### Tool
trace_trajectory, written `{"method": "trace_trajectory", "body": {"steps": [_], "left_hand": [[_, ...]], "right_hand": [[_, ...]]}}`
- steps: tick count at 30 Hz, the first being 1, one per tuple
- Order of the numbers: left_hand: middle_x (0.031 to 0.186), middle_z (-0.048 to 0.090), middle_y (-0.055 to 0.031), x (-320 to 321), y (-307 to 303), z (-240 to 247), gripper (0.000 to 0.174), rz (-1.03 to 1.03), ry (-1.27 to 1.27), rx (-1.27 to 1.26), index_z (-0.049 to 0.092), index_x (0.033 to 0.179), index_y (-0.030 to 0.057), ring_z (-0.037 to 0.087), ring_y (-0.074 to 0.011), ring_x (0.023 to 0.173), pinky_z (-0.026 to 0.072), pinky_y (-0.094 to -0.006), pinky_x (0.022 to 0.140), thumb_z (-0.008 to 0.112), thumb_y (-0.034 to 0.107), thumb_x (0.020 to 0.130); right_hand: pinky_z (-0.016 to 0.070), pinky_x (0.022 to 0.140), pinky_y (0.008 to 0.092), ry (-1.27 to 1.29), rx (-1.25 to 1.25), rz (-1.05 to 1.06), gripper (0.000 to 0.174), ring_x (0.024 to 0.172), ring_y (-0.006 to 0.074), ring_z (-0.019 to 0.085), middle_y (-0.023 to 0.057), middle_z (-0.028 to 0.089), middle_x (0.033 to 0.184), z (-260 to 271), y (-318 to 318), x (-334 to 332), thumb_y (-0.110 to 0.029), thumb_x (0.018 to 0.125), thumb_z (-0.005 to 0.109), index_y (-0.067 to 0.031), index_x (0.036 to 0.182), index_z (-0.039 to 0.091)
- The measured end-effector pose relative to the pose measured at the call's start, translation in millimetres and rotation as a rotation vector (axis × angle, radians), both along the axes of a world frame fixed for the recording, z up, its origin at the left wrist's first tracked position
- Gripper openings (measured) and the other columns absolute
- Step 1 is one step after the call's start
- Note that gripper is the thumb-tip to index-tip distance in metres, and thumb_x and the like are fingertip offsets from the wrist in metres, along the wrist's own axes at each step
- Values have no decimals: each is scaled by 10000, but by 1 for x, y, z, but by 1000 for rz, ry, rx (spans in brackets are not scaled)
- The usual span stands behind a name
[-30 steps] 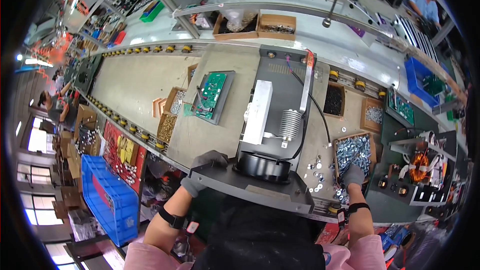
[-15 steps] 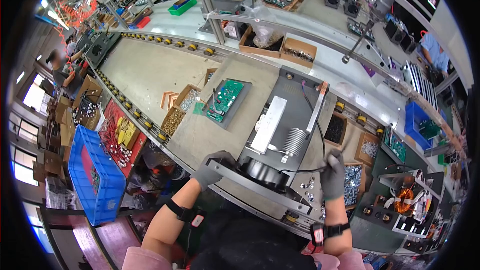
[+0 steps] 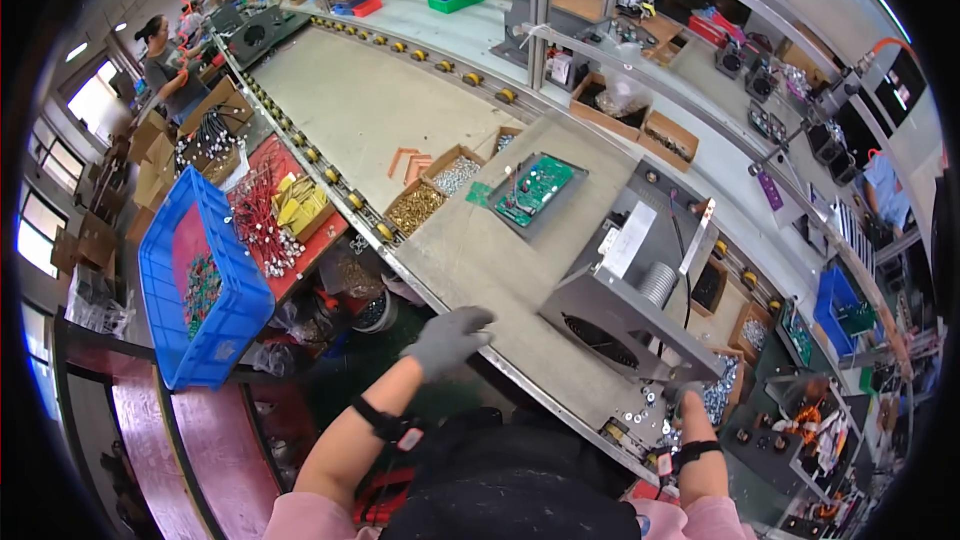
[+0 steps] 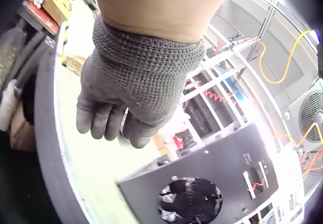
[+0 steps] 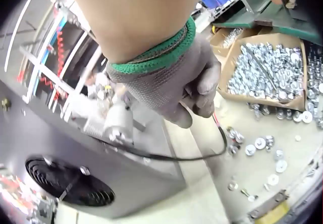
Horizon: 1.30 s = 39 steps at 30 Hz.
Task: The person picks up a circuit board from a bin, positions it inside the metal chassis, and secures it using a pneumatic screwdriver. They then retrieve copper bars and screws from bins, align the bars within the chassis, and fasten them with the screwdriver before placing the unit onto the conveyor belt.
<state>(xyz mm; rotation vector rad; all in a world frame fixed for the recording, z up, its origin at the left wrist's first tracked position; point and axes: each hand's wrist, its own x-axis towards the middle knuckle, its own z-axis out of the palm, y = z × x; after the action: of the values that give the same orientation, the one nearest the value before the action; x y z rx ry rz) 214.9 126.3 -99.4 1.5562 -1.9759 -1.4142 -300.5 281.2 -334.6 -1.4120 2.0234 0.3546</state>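
Chassis (image 3: 628, 302): fan end toward me, long axis running away; right hand (image 5: 174, 85) pinches its black cable (image 5: 166, 158); left hand (image 3: 450, 338) slack, empty; loose washers (image 5: 260, 143) beside chassis.

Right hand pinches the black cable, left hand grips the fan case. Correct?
Not quite. The left hand grips nothing: it hovers apart from the fan case, as the left wrist view shows. The right hand does pinch the black cable.
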Motion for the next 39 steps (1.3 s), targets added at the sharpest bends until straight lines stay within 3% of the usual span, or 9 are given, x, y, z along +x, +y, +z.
{"method": "trace_trajectory", "body": {"steps": [5,12,21,23,25,27,33,36,39], "left_hand": [[1199,591,-116,108,70,-21,412,151,-286,23,576,1189,67,575,-249,1101,443,-353,956,590,267,829],[1153,595,-131,235,240,-37,366,624,-379,158,588,1141,132,560,-316,1077,438,-406,920,539,294,816],[1184,590,-105,329,417,-92,383,1054,-345,360,583,1173,146,550,-293,1114,431,-393,947,541,325,838],[1179,593,-105,334,439,-93,368,1194,-296,360,592,1154,148,552,-294,1110,434,-389,948,546,326,836],[1174,596,-105,336,456,-96,357,1325,-257,344,597,1141,145,554,-295,1104,437,-391,941,550,321,834],[1140,613,-113,333,475,-103,333,1482,-210,315,605,1107,132,568,-300,1076,449,-399,915,556,303,826],[1174,600,-108,277,532,-149,368,1901,-35,454,593,1144,145,561,-294,1092,436,-390,934,545,333,832],[1101,640,-108,239,548,-173,355,2221,63,585,646,1091,147,601,-290,1029,462,-384,901,572,353,812],[1094,645,-103,203,549,-208,355,2585,100,713,639,1100,146,605,-292,1020,466,-381,903,599,349,812]], "right_hand": [[425,507,325,-51,-48,74,256,583,172,541,103,608,779,-10,-13,40,-341,852,574,-94,919,568],[437,655,351,-368,-21,769,322,756,206,559,132,608,926,-2,-145,362,-387,857,573,-121,1038,574],[453,844,385,-344,13,798,437,979,249,581,170,607,1116,117,-126,454,-445,864,572,-154,1191,581],[456,887,393,-307,35,827,466,1028,259,586,178,607,1159,143,-127,481,-458,866,571,-162,1225,582],[479,556,305,-635,-190,966,167,595,137,555,76,612,728,149,-126,573,-143,811,598,7,885,596],[495,717,321,-662,-66,1149,154,739,186,627,120,656,804,208,-90,681,-78,796,610,-3,930,621],[503,722,327,-599,114,1787,243,783,203,660,136,675,850,189,0,900,-197,808,634,-26,981,631],[496,760,340,-505,306,2100,307,838,261,659,142,679,917,127,55,982,-239,811,624,-28,1034,622],[480,782,302,-259,630,2120,317,892,176,616,129,661,971,62,122,1029,-209,815,626,-3,1056,617]]}}
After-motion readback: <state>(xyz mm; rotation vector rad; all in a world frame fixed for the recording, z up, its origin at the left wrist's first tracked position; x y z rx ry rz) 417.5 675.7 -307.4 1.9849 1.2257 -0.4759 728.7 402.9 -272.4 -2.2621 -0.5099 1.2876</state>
